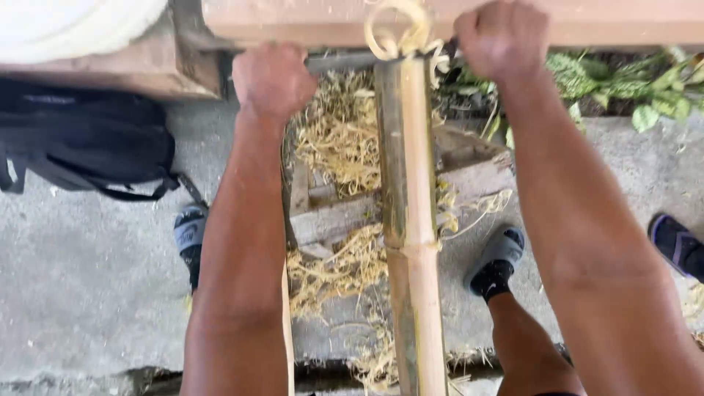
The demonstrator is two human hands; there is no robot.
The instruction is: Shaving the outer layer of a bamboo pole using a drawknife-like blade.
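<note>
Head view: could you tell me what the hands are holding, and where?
Left hand and right hand each close on one end of a bar-like scraping tool laid across the bamboo pole.

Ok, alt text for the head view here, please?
Both hands, left hand and right hand, grip a tool across the far end of a bamboo pole, a curled shaving rising there. Pale shavings litter the concrete ground.

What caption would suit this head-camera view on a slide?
Both hands, left and right, grip a drawknife's handles across a bamboo pole, curling shavings at its far end.
</note>
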